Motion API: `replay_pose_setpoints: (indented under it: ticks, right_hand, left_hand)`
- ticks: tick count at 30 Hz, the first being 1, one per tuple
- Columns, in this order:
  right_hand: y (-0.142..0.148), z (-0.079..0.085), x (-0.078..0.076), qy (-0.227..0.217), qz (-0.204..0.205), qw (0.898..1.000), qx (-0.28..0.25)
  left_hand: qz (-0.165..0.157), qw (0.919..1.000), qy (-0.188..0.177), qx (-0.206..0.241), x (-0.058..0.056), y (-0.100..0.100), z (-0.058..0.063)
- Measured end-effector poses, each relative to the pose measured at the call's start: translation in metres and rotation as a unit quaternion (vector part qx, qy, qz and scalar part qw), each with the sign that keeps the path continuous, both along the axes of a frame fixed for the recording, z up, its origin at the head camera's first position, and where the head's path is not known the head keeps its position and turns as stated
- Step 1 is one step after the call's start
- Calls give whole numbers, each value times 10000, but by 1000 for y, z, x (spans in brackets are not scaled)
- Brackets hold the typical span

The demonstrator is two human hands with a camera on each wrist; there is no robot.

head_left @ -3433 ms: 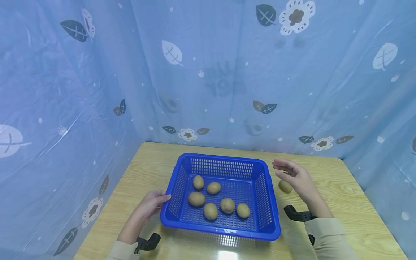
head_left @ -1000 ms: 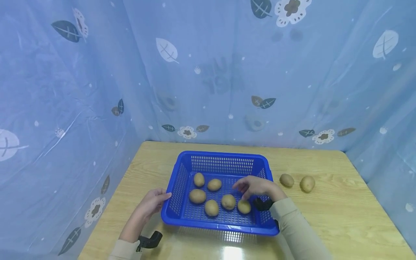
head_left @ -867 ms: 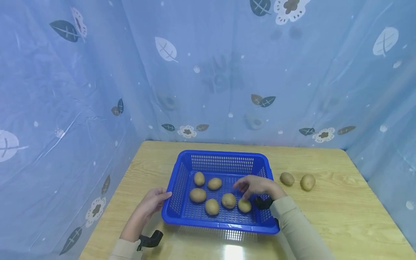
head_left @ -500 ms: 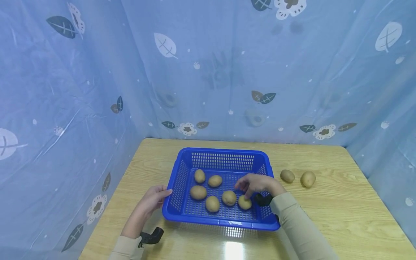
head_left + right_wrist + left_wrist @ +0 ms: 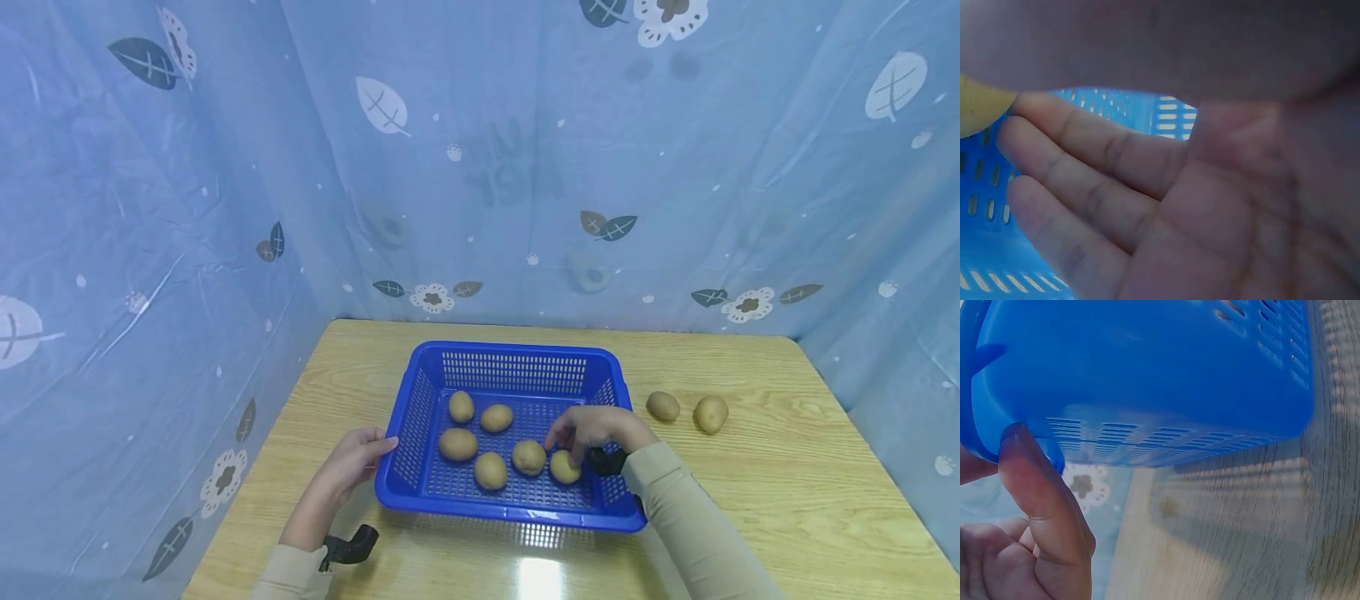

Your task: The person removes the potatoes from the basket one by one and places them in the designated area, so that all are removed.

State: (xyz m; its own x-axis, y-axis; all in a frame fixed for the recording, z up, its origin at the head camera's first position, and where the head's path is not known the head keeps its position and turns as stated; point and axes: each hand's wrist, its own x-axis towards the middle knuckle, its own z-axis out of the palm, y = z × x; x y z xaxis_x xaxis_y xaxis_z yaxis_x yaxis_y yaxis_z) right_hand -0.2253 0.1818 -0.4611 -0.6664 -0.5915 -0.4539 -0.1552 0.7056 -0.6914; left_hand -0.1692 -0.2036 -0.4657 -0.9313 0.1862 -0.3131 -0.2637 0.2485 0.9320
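A blue plastic basket with slotted walls sits on the table and holds several potatoes. My left hand grips its left rim, thumb over the edge; in the left wrist view the thumb lies against the blue rim. Inside the basket, my right hand reaches down at the right and pinches the rightmost potato between thumb and fingers. That potato shows at the upper left of the right wrist view, at the fingertips. Just left of it lies another potato.
Two potatoes lie on the wooden table right of the basket: a smaller brown one and a rounder one. A blue patterned curtain hangs behind the table and along its sides.
My right hand has moved left from beside the potatoes on the table into the basket. In the last half second its fingers have closed on the rightmost potato. The left hand keeps its grip.
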Motion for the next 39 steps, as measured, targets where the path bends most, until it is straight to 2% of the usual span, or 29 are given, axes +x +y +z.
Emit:
replay_pose_setpoints:
  ticks: [14, 25, 39]
  right_hand:
    - [-3, 5, 3, -31, 116, 9995, 289]
    - [-6, 5, 5, -81, -150, 9975, 692]
    - [-8, 2, 6, -237, -275, 9964, 771]
  left_hand:
    - [-84, 9999, 28, 107, -1, -1, -1]
    - [-59, 10000, 20, 78, 0, 0, 1]
    - [-107, 9998, 9, 164, 0, -1, 1]
